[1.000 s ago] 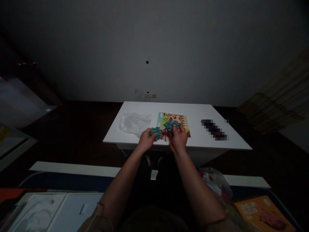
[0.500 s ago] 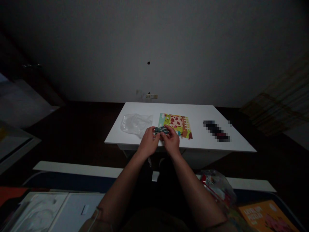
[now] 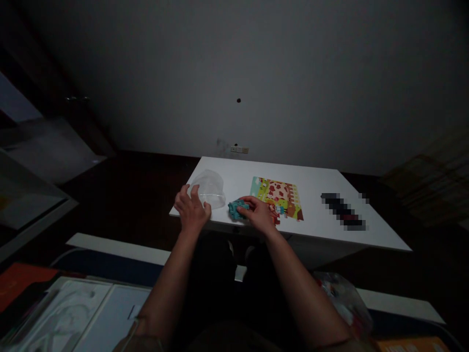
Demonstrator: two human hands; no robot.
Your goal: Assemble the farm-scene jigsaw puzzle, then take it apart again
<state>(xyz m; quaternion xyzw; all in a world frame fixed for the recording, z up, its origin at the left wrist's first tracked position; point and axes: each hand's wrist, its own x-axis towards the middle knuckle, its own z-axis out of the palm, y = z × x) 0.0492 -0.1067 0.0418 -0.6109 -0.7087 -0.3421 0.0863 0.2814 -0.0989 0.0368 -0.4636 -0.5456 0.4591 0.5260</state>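
Note:
My right hand (image 3: 258, 214) is closed around a small stack of teal puzzle pieces (image 3: 237, 209), held just over the front edge of the table. Close by on the left, my left hand (image 3: 192, 208) has its fingers apart and bent. It is at the near left side of a clear plastic bag (image 3: 210, 186), and whether the fingertips touch the plastic I cannot tell. A colourful farm puzzle (image 3: 276, 195) with a spotted cow lies beyond my right hand, partly hidden by it.
The white table (image 3: 311, 195) stands before a grey wall. A pixelated dark object (image 3: 342, 210) lies on its right side. Nearer me are an open white box (image 3: 106, 318) at the left, a plastic bag with red contents (image 3: 346, 298) and an orange box (image 3: 414, 344).
My left hand has let go of the stack and moved left to the clear bag. The stack, now in my right hand alone, shows teal instead of its dark patterned side. The view has shifted slightly.

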